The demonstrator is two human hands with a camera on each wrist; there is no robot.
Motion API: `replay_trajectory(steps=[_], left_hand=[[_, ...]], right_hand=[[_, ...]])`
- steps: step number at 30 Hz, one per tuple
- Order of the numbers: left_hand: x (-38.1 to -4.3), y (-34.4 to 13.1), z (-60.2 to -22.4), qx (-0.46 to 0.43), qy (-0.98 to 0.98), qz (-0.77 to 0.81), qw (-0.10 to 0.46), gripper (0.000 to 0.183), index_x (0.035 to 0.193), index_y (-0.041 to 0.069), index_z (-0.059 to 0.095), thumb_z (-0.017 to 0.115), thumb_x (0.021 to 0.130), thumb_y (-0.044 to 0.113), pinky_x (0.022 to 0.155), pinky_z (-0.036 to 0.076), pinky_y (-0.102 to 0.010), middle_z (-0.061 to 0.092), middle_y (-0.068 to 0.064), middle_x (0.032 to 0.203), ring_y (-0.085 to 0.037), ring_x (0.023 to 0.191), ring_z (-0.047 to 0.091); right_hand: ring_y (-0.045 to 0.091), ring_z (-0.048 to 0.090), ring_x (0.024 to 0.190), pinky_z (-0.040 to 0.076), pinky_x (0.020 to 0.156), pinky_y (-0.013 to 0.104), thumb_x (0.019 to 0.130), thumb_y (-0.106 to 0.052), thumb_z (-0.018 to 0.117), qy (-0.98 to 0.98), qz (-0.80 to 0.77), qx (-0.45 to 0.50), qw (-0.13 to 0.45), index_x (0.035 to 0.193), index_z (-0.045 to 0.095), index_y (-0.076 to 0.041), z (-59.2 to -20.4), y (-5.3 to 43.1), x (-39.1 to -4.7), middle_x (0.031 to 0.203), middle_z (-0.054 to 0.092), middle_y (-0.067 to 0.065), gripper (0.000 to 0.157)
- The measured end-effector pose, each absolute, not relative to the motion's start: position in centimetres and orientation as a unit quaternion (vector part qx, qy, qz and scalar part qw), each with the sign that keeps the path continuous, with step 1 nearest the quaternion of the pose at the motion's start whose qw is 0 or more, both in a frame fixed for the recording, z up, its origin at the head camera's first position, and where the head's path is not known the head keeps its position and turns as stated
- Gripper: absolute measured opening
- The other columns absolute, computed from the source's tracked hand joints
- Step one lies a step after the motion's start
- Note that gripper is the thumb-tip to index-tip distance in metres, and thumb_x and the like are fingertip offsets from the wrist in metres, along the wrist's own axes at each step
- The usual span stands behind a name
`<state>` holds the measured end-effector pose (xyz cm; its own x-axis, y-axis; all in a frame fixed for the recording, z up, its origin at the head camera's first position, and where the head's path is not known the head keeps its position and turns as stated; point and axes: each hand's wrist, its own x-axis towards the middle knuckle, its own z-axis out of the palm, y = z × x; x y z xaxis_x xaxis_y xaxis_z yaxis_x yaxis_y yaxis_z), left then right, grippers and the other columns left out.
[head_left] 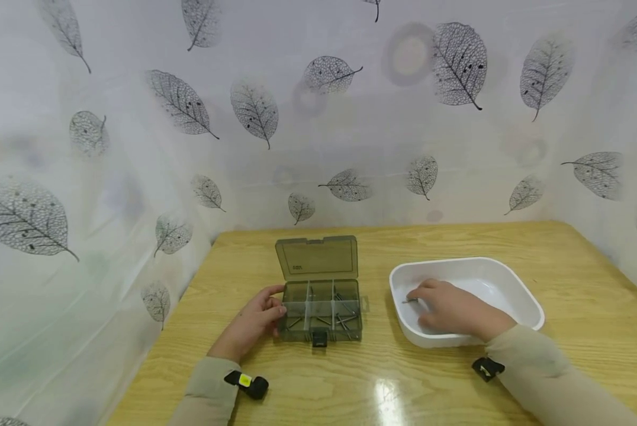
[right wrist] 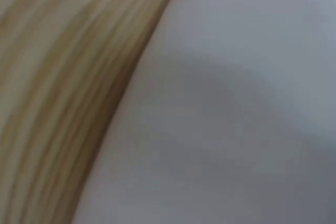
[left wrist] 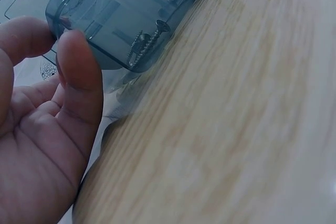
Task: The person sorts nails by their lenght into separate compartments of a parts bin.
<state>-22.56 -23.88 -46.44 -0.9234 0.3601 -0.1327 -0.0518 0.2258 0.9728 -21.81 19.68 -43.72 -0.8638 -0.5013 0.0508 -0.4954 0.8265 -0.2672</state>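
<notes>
A smoky-grey plastic compartment box (head_left: 320,312) stands on the table with its lid (head_left: 319,259) raised at the back. Several metal screws (head_left: 344,322) lie in its compartments; in the left wrist view, a threaded screw (left wrist: 154,36) shows through the wall. My left hand (head_left: 256,316) holds the box's left side, thumb at the near side and fingers behind. My right hand (head_left: 451,307) reaches into a white plastic basin (head_left: 526,302), fingers bent downward, with a small screw (head_left: 410,300) at the fingertips. The right wrist view shows only the basin's blurred wall.
Both things stand on a wood-grain table (head_left: 318,390), the basin to the right of the box with a gap between. A pale leaf-printed curtain (head_left: 350,136) hangs behind and along the sides. Each sleeve carries a black wrist device (head_left: 248,383).
</notes>
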Motion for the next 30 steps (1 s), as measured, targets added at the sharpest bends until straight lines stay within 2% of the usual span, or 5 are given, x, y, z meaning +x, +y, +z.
replay_trajectory(steps=[7,12,21,26,30], left_hand=[[-22.4,-23.78,-46.29,0.1,0.766,0.613,0.166,0.06,0.157,0.008,0.029,0.058,0.104,0.014,0.065,0.055,-0.037,0.051,-0.011,0.105,-0.02,0.071,0.051],[-22.39,-23.73,-46.19,0.095,0.768,0.611,0.167,0.06,0.156,0.007,0.029,0.058,0.104,0.013,0.065,0.055,-0.037,0.051,-0.01,0.103,-0.02,0.071,0.051],[-22.5,-23.81,-46.37,0.093,0.77,0.609,0.163,0.059,0.156,0.01,0.031,0.058,0.104,0.015,0.065,0.055,-0.037,0.052,-0.012,0.105,-0.021,0.072,0.052],[-22.49,-23.84,-46.37,0.097,0.77,0.609,0.167,0.059,0.156,0.008,0.03,0.057,0.105,0.015,0.065,0.055,-0.036,0.051,-0.012,0.106,-0.02,0.073,0.051],[-22.46,-23.77,-46.31,0.097,0.768,0.61,0.168,0.06,0.157,0.008,0.029,0.058,0.104,0.015,0.065,0.054,-0.036,0.05,-0.011,0.106,-0.02,0.074,0.05]], right_hand=[[0.028,0.059,0.096,0.051,0.078,0.046,0.082,-0.016,0.076,0.963,-0.126,-0.239,-0.025,0.096,0.072,-0.025,-43.91,19.23,-21.95,0.101,0.06,-0.001,0.017],[0.017,0.048,0.08,0.043,0.066,0.035,0.082,-0.014,0.077,0.959,-0.144,-0.244,-0.017,0.082,0.065,-0.03,-43.84,19.32,-22.06,0.086,0.05,-0.006,0.02],[0.01,0.046,0.069,0.041,0.064,0.03,0.084,-0.01,0.07,0.956,-0.168,-0.238,0.024,0.078,0.062,-0.026,-43.73,19.27,-22.14,0.077,0.05,-0.008,0.02],[0.01,0.047,0.066,0.043,0.064,0.032,0.087,-0.009,0.067,0.962,-0.168,-0.214,0.02,0.078,0.061,-0.022,-43.45,19.19,-21.97,0.072,0.054,-0.01,0.016],[0.009,0.051,0.07,0.046,0.068,0.033,0.089,-0.008,0.065,0.961,-0.18,-0.211,0.007,0.084,0.067,-0.021,-42.99,19.13,-21.72,0.078,0.06,-0.01,0.014]])
